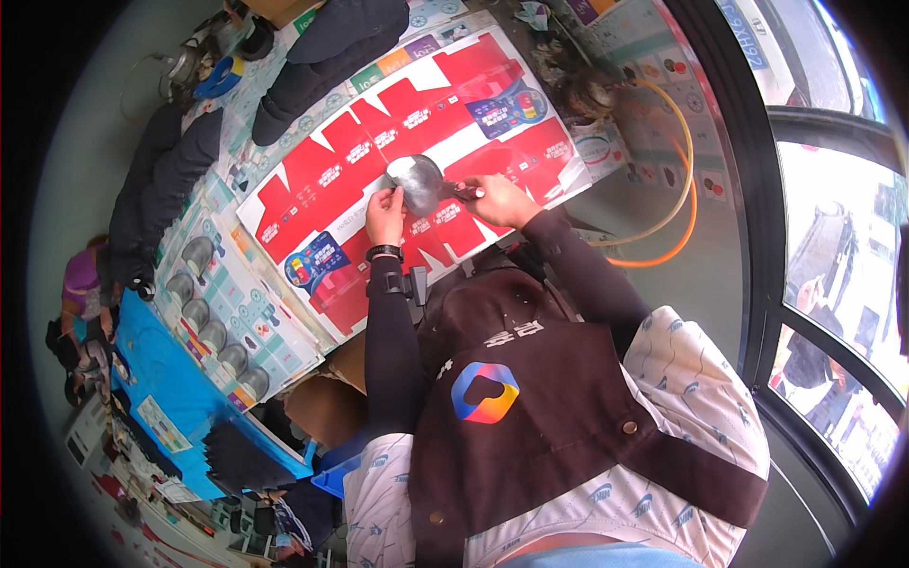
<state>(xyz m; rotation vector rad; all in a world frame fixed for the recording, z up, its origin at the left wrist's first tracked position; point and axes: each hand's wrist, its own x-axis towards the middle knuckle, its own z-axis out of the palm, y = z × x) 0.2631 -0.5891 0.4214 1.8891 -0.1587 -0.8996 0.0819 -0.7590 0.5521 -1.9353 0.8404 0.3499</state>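
Observation:
A shiny grey rounded, cup-like piece (pixel 417 183) lies over a red and white printed cardboard sheet (pixel 369 123). At its near left edge, my left hand (pixel 385 216) pinches it between thumb and fingers. On the other side my right hand (pixel 504 201) is closed around a small dark reddish tool (pixel 468 191) with a pale end. The tool's inner end reaches the right edge of the grey piece; its exact kind is not clear. Dark sleeves cover both forearms, and a black band is on my left wrist.
Several similar grey cup-like pieces (pixel 197 314) lie in a row on the left. Long dark padded fabric pieces (pixel 327 59) rest at the far side. Yellow and orange hoses (pixel 684 189) loop at the right, near a window frame (pixel 762 256). A blue-covered table (pixel 175 388) stands left; people are beyond.

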